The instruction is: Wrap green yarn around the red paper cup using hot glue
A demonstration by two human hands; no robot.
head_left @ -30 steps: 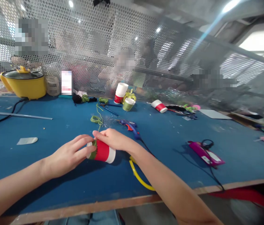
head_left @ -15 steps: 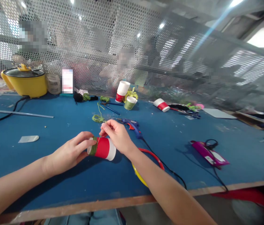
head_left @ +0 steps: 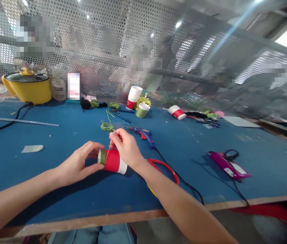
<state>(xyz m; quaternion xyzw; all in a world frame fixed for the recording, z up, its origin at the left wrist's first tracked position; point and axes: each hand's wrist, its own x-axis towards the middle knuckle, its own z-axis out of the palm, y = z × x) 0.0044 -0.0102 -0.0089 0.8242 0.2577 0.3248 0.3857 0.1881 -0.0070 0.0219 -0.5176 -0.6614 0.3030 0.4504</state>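
Note:
A red and white paper cup lies on its side between my hands, with green yarn wound around its left end. My left hand grips that end, thumb at the near side and fingers over the far side. Above the cup, my right hand pinches the yarn strand, which runs up from the wound band. A loose coil of green yarn rests just beyond my right fingertips. The blue glue gun lies to the right of that hand, its cord trailing toward the table's front edge.
Red-handled pliers or scissors lie partly under my right forearm. Stacked paper cups, a green-wrapped cup and a tipped cup are farther back. A yellow electric pot stands back left; a purple packet lies right.
My left thumb and fingers have shifted around the cup's wrapped end, uncovering more of the green band. My right hand keeps its pinch on the yarn, nearly in place.

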